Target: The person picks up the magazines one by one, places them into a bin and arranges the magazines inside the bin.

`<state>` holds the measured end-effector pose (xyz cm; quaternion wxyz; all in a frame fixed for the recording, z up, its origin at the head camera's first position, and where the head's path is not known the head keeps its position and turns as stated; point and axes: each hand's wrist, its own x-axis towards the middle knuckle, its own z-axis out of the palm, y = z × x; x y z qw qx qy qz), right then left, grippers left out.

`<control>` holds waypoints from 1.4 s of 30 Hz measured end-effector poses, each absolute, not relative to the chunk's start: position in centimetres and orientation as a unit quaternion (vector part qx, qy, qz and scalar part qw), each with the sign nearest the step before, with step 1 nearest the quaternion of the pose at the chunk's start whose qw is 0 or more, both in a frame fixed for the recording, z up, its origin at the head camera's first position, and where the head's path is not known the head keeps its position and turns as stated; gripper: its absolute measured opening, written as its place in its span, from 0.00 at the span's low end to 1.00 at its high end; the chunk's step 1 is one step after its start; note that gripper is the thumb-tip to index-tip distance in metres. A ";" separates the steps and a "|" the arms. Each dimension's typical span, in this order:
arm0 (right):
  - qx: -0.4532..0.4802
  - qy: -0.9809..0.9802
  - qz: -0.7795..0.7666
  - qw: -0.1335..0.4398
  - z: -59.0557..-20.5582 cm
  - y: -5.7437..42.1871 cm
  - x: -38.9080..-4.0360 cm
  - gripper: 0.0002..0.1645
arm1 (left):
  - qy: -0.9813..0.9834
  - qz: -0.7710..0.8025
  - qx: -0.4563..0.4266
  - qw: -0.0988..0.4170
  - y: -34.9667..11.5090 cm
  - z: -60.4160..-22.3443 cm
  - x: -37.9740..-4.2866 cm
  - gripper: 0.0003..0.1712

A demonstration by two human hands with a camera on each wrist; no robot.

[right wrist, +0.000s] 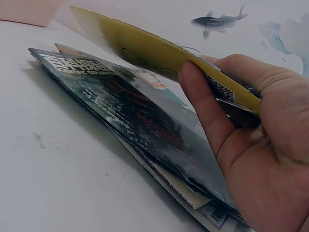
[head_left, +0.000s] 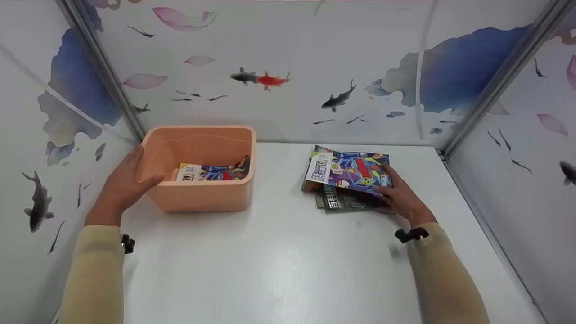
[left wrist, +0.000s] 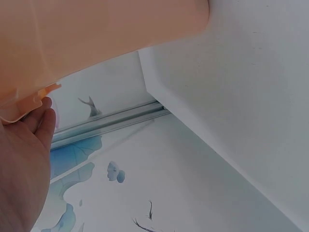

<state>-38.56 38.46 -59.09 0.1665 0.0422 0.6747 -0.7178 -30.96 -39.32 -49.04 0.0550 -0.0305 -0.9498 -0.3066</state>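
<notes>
My left hand [head_left: 123,186] grips the left end of a peach plastic bin [head_left: 207,198] by its rim, thumb over the front edge. In the left wrist view the fingers [left wrist: 46,128] curl under that rim. Inside the bin lies a colourful magazine [head_left: 191,172], partly hidden by the front wall. To the right, my right hand [head_left: 405,195] pinches a blue, colourful magazine [head_left: 355,168] at its right edge. Its yellow back cover [right wrist: 140,50] shows in the right wrist view, tilted up off a dark magazine [right wrist: 120,106]. More magazines lie beneath the dark one, mostly covered.
Both the bin and the magazine pile rest on a white table [head_left: 270,265]. Behind stands a white wall panel [head_left: 288,36] printed with fish and petals. Similar side panels [head_left: 27,135] flank the table, with metal posts [head_left: 101,67] at the corners.
</notes>
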 end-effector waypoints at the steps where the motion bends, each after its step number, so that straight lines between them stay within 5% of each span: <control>1: 0.042 0.673 -0.720 0.165 -59.0 38.5 -38.6 0.66 | -0.950 -0.307 -0.030 0.054 -39.3 -49.0 -31.0 0.67; 42: 0.025 0.662 -0.741 0.110 -54.8 35.1 -37.5 0.66 | -0.947 -0.314 -0.021 0.066 -39.3 -49.4 -31.1 0.68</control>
